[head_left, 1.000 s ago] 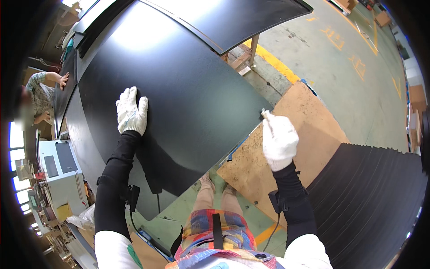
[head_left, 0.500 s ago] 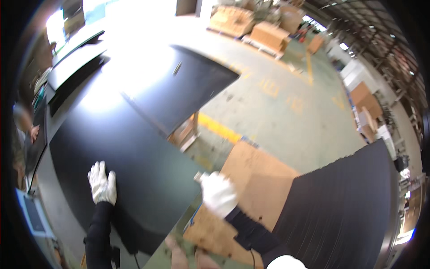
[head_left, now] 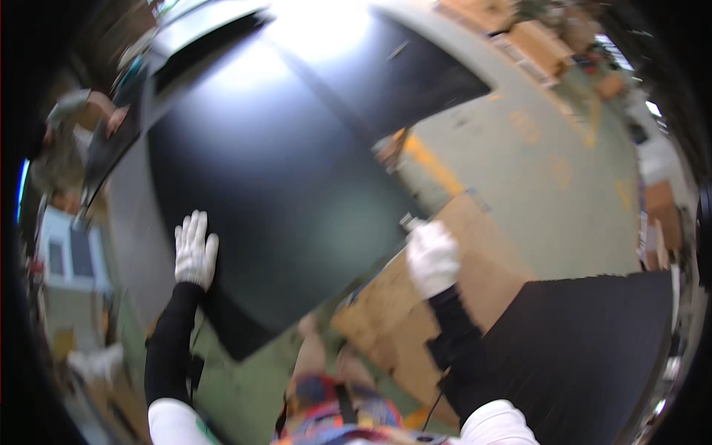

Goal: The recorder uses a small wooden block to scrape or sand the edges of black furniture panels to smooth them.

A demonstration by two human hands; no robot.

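The white-gloved left hand point(head_left: 196, 251) lies open, now nearer the left edge of the large, flat black panel point(head_left: 297, 185) left of frame centre; bracing presumably shifts accordingly. The white-gloved right hand point(head_left: 432, 259) remains closed around a small pale object point(head_left: 407, 221) near the panel's right corner.

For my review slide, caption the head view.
Gloved left hand on a dark sheet, right hand holding a small object near the sheet's edge.

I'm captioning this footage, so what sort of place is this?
Probably a factory or workshop: there's a yellow floor line, brown boxes and a large black panel.
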